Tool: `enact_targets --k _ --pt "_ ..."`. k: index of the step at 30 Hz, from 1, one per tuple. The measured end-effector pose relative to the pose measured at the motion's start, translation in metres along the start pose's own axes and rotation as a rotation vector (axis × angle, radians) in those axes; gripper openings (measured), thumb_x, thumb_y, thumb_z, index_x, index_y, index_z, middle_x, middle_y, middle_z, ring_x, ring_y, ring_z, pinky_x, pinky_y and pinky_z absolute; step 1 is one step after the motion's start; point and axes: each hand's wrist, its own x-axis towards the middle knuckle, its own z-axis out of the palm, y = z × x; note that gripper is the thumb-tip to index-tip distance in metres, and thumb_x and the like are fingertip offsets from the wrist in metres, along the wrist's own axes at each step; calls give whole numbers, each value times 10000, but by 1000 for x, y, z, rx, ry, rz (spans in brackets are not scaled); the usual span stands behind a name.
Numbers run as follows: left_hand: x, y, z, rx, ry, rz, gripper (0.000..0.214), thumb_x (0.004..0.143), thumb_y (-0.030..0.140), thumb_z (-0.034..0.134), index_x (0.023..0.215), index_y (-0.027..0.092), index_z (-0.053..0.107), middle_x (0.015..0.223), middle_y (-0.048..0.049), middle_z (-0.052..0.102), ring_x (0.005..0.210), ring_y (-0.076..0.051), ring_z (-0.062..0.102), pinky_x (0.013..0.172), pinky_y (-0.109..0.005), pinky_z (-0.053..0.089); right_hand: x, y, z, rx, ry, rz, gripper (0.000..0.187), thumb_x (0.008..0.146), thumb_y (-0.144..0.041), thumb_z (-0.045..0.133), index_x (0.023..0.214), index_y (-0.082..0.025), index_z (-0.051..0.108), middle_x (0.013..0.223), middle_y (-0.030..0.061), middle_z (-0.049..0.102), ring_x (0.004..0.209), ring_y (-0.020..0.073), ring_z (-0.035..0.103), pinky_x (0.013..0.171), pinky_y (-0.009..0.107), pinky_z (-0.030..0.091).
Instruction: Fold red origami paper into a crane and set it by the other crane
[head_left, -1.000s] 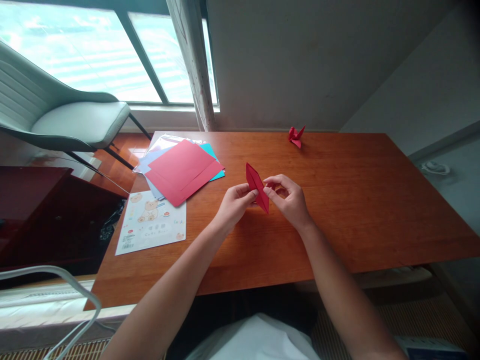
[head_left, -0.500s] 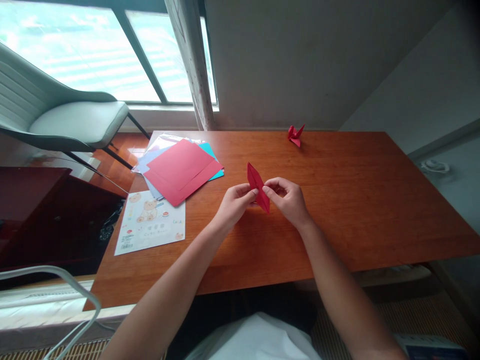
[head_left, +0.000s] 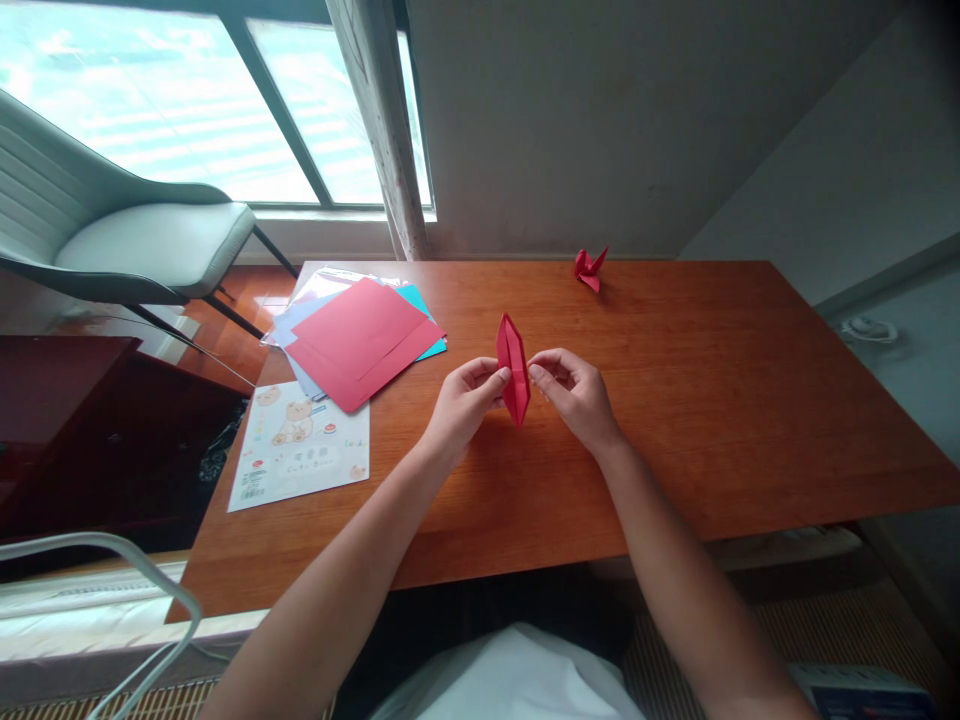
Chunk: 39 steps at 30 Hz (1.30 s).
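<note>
A narrow folded piece of red paper [head_left: 513, 362] stands upright just above the wooden table [head_left: 712, 400], pinched from both sides. My left hand [head_left: 466, 398] grips its left edge with thumb and fingers closed. My right hand [head_left: 574, 392] pinches its right edge in the same way. A finished red paper crane [head_left: 589, 268] sits at the table's far edge, well apart from my hands.
A stack of coloured sheets with a red one on top [head_left: 358, 338] lies at the far left of the table. A printed paper pack with cartoon bears [head_left: 301, 446] lies nearer the left edge. A grey chair [head_left: 127, 232] stands by the window.
The folded red paper has turned from a slanted pose to nearly upright and risen slightly between my hands. Both hands kept their pinch.
</note>
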Motion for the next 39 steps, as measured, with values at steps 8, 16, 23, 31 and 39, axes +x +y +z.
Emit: enact_targets --k 8,16,23,31,39 --pt "3 -4 2 203 102 180 304 722 341 796 906 171 623 920 -34 675 817 -151 632 708 -248 517 -2 -1 2 22 -106 -5 125 851 -319 662 903 -207 676 855 33 714 764 185 658 711 314 533" --pt "3 -7 0 388 104 335 230 781 342 737 820 183 576 848 -7 618 768 -134 596 694 -236 470 -2 0 3 35 -91 2 102 840 -310 645 874 -214 648 829 24 689 738 177 642 692 307 533" --pt "4 -7 2 298 82 299 257 760 332 753 827 188 550 824 -1 603 740 -127 562 689 -235 458 -2 1 4 10 -85 2 81 819 -286 654 859 -216 650 819 19 693 736 179 644 697 306 538" --pt "-1 -9 6 366 62 320 150 824 260 629 937 205 549 871 -15 651 747 -139 618 674 -241 470 -3 -2 8 -40 -75 -16 45 816 -254 641 831 -212 644 791 20 689 711 177 646 691 307 550" --pt "-7 -7 8 550 96 415 32 812 224 611 796 207 589 762 1 632 668 -135 601 631 -232 459 -3 -5 9 -117 -69 -51 54 821 -262 611 834 -218 639 796 24 693 711 184 650 670 302 539"
